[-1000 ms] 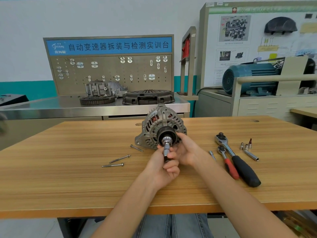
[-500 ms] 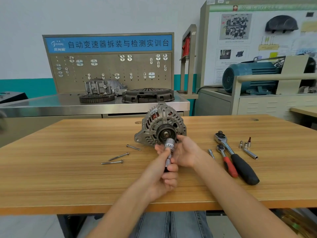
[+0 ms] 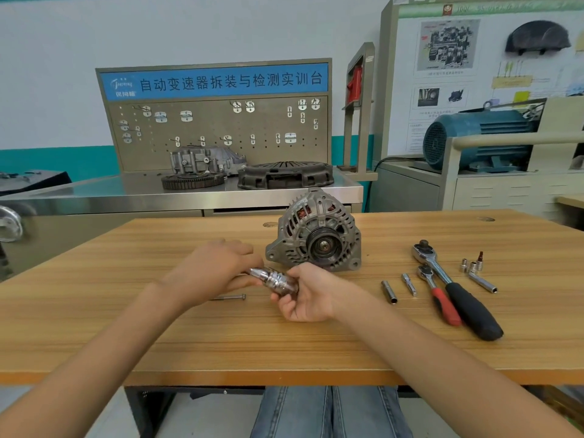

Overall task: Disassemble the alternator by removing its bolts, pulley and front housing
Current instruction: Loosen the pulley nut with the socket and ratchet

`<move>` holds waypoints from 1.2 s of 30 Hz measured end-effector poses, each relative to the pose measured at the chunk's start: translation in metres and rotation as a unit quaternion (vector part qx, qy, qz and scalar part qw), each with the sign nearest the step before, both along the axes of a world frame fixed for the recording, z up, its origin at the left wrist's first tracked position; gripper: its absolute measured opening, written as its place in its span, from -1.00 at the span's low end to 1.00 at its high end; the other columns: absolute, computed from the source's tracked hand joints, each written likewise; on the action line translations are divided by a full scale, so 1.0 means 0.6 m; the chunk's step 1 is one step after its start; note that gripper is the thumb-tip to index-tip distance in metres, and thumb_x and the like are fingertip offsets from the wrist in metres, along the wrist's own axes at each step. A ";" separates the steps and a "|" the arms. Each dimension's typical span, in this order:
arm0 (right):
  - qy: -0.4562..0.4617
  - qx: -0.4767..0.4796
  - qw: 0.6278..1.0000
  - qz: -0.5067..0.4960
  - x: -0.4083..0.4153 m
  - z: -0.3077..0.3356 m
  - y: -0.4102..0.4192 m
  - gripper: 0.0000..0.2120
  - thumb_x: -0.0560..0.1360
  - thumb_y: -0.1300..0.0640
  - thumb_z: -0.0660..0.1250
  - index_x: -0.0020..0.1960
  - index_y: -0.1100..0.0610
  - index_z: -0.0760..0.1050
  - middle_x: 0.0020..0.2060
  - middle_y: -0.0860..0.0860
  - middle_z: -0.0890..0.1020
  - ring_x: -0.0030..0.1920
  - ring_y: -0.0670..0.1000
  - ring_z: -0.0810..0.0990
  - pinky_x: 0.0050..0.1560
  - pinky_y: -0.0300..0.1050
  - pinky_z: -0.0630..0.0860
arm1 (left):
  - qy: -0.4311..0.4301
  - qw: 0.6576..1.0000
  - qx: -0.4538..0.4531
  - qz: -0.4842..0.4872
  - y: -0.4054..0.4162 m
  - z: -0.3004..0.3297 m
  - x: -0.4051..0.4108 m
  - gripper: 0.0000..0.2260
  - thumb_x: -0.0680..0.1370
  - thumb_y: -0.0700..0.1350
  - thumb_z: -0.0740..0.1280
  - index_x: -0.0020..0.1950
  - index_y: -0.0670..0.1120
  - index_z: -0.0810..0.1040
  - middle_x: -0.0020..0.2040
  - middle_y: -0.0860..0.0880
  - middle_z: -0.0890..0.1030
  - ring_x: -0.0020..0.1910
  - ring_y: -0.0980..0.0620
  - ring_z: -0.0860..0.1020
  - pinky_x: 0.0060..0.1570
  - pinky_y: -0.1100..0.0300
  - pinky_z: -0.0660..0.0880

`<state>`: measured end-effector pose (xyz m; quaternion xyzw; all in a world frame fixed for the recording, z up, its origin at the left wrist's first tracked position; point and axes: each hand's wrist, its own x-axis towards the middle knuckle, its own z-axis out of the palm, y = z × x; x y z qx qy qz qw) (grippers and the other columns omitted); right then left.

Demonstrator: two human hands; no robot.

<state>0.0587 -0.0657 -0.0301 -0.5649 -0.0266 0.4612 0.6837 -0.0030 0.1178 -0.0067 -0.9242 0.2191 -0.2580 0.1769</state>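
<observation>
Chrome socket tool [image 3: 275, 278] blurred, gripped by left hand [image 3: 218, 270] and right hand [image 3: 305, 292], bolt [image 3: 229, 297] half hidden, alternator [image 3: 316, 237] untouched

Both hands [image 3: 252, 276] gripping chrome socket tool [image 3: 274, 278], alternator [image 3: 316, 233] behind

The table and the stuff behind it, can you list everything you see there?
alternator: one, grey, standing mid-table
socket tool: one, shiny silver, held between both hands
ratchets: two, black handle and red handle, table right
loose sockets and bits: several, silver, by the ratchets
long bolt: one showing, silver, under the left arm
clutch parts: dark, steel bench behind
motor: one, blue, right rear
left hand: grip on tool
right hand: grip on tool
</observation>
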 end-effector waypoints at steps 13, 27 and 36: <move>-0.034 0.039 0.998 -0.031 -0.002 -0.009 0.080 -0.96 0.57 0.29 0.21 -0.01 0.27 0.42 -0.09 0.23 0.54 -0.25 0.05 0.55 -0.35 -0.22 0.60 | -0.124 0.992 -0.031 0.017 0.094 -0.052 -0.048 -0.40 0.62 0.19 -0.18 -0.15 -0.01 0.60 -0.34 0.06 0.53 -0.43 0.05 0.52 -0.39 0.26 0.43; -0.010 0.042 0.998 -0.036 -0.001 -0.009 0.094 -0.69 0.63 0.03 0.11 0.14 0.27 0.41 -0.15 0.20 0.55 -0.34 0.02 0.51 -0.48 -0.21 0.50 | -0.058 0.992 -0.065 0.091 0.063 -0.035 -0.031 -0.61 0.53 0.27 0.10 0.09 0.08 0.57 -0.11 0.11 0.60 -0.11 0.06 0.58 -0.11 0.16 0.31; -0.076 0.044 0.992 -0.092 -0.003 -0.018 0.092 -0.65 0.64 -0.05 0.04 0.06 0.23 0.39 -0.27 0.13 0.51 -0.51 -0.08 0.37 -0.58 -0.31 0.29 | 0.101 0.940 -0.308 0.104 0.054 -0.044 -0.023 -0.55 0.42 0.35 0.10 -0.03 0.09 0.59 -0.24 0.11 0.59 -0.27 0.11 0.52 -0.21 0.06 0.48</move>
